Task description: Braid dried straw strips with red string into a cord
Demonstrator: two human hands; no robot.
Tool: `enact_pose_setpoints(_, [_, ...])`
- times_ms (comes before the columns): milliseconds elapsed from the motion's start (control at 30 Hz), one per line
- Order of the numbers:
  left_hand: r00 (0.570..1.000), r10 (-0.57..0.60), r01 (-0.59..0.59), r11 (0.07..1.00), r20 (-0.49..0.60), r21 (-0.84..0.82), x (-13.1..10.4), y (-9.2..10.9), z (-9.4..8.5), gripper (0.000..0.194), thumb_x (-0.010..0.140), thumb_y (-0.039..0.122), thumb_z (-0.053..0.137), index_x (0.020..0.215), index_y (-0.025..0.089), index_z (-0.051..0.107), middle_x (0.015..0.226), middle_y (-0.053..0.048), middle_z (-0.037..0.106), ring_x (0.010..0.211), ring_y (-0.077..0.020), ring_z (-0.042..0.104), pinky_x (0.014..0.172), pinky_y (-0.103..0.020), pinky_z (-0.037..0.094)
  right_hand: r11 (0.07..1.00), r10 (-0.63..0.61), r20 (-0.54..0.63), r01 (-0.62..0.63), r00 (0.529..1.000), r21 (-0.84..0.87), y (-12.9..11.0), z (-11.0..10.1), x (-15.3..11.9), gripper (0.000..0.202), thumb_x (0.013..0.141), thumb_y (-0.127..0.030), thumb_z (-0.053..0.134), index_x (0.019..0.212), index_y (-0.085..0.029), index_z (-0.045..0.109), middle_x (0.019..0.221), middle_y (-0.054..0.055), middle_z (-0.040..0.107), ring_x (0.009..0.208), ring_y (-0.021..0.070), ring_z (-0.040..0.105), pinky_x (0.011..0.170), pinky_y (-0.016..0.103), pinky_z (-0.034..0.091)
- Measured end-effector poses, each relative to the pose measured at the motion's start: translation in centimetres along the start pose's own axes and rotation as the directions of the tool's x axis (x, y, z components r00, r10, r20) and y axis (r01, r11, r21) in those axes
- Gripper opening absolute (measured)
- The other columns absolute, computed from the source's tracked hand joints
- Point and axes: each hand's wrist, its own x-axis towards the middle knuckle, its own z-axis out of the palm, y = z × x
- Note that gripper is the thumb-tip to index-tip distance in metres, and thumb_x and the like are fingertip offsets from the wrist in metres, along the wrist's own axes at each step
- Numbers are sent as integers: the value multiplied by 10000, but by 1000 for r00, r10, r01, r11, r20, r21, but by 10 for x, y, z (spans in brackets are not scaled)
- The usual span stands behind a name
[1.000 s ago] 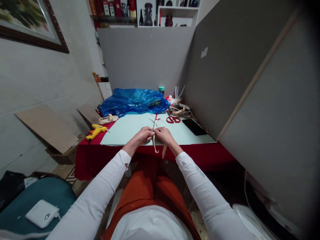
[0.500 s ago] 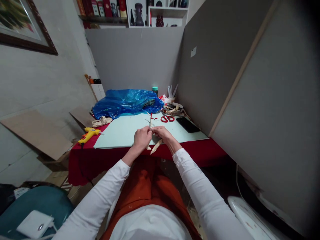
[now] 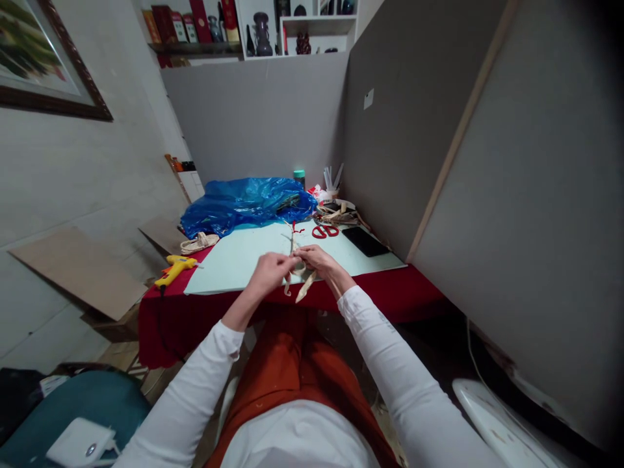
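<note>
Over mat [image 3: 229, 265], right hand [image 3: 318, 259] pinches pale strip [image 3: 305, 288]; left hand [image 3: 270, 271] (grip unclear) shifted leftward.

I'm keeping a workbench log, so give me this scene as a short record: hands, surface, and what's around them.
Left hand: at the pale strips, grip unclear
Right hand: pinching the pale strips
Surface: pale green sheet on red cloth
On sheet, right: red-handled scissors, black phone-like slab
On cloth, left: yellow glue gun
Behind: blue plastic bag
</note>
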Motion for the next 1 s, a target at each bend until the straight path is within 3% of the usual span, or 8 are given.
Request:
enact_pose_setpoints(67, [998,-45,40,992,-33,-119,18,-1,-4,199,851,268,500,729,155,612,545,12,573,511,-110,519,559,-215,406,1000,-3,10,3,1000,-1,1,1,1,132,742,-239,602,687,-121,625,491,-53,450,408,48,321,424,198,233])
enact_pose_setpoints(167, [990,-106,129,953,97,-274,37,-4,4,133,822,139,489,727,128,582,613,-28,603,514,-100,545,559,-222,448,1000,-7,50,8,999,-16,2,3,-2,162,767,-283,594,686,-143,581,518,-37,489,427,65,396,453,204,318])
enact_pose_setpoints(267, [968,-146,214,905,205,-368,43,-10,16,168,823,114,470,670,126,537,544,-8,521,398,-59,431,426,-183,355,998,-12,95,18,995,-59,0,3,-6,158,797,-285,540,709,-155,556,572,-6,546,487,93,483,498,214,380])
enact_pose_setpoints(367, [953,-189,275,868,237,-412,44,-18,17,177,818,112,452,656,126,522,478,46,402,327,-25,260,349,-161,184,989,-19,98,33,995,-143,0,3,-9,139,810,-234,492,698,-160,528,585,-6,542,476,78,447,477,196,343])
enact_pose_setpoints(533, [950,-219,299,844,222,-446,45,-26,11,149,776,141,487,629,138,506,451,68,350,326,-21,213,355,-171,122,928,-13,64,36,998,-371,-1,7,-11,145,839,-172,436,716,-162,514,572,-11,538,434,70,360,429,194,267])
enact_pose_setpoints(667, [960,-239,280,857,148,-433,44,-28,15,152,735,144,554,599,150,484,417,78,348,325,-22,207,375,-194,105,802,-10,-5,5,1000,-597,-9,8,-15,114,872,-167,437,856,-148,549,659,37,632,526,110,488,492,207,329])
enact_pose_setpoints(833, [956,-285,288,885,61,-366,43,-30,22,138,759,143,605,636,124,547,474,42,482,358,-31,295,385,-197,185,527,-87,-101,-40,991,-849,-26,9,-28,64,840,-169,539,849,-138,595,888,158,677,858,237,607,689,278,381])
enact_pose_setpoints(1000, [939,-336,340,881,73,-330,43,-32,25,289,893,329,571,1102,131,596,1052,-76,627,854,-161,618,726,-336,537,348,-167,-149,-83,975,-934,-26,41,-47,180,900,-170,449,1002,-115,587,974,220,658,941,312,621,753,349,392])
